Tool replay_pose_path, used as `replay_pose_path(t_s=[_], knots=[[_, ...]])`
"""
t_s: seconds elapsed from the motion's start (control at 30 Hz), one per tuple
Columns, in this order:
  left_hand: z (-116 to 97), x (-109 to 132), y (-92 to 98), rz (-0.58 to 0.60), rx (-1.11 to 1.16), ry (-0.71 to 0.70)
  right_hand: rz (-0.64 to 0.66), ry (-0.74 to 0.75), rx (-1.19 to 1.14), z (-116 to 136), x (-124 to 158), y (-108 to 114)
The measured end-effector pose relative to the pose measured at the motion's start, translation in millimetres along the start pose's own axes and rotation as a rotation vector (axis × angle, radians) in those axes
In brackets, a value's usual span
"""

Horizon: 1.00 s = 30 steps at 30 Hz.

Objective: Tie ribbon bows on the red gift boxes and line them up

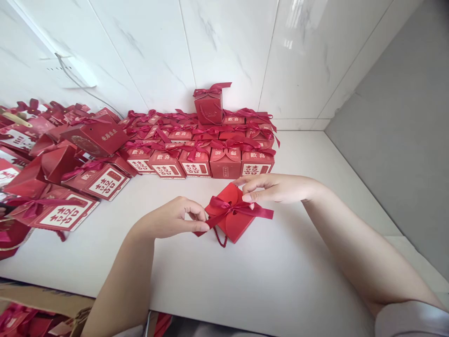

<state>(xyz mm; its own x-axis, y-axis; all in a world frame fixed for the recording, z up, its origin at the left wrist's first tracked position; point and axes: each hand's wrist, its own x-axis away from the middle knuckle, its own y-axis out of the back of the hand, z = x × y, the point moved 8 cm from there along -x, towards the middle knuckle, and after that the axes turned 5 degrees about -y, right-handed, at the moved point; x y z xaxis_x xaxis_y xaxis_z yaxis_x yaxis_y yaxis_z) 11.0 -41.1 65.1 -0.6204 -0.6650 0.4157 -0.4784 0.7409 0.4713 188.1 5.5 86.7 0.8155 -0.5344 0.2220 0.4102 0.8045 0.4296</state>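
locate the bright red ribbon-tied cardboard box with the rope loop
In the head view, the bright red box sits near the centre on the white tabletop, between the left hand and right hand.

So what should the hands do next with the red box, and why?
Maybe gently tug the ribbon to neaten it: it's looped into a bow on the box, the left hand seems to pinch one end, and the right hand is at the box's far edge.
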Motion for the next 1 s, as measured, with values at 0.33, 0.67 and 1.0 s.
replay_pose_path(t_s=[0.33, 0.67, 1.0], knots=[[3.7, 7.6, 34.7, -0.488, -0.178, 0.015, -0.013, -0.043, 0.029, 0.3, 4.8, -3.7], [-38.7, -10.4, 1.3, -0.478, -0.091, -0.319, 0.04, 0.048, 0.018, 15.2, 2.6, -10.5], [-24.1, -25.4, 4.6, -0.405, 0.0, -0.424, 0.053, 0.047, 0.054, 10.0, 0.8, -12.0]])
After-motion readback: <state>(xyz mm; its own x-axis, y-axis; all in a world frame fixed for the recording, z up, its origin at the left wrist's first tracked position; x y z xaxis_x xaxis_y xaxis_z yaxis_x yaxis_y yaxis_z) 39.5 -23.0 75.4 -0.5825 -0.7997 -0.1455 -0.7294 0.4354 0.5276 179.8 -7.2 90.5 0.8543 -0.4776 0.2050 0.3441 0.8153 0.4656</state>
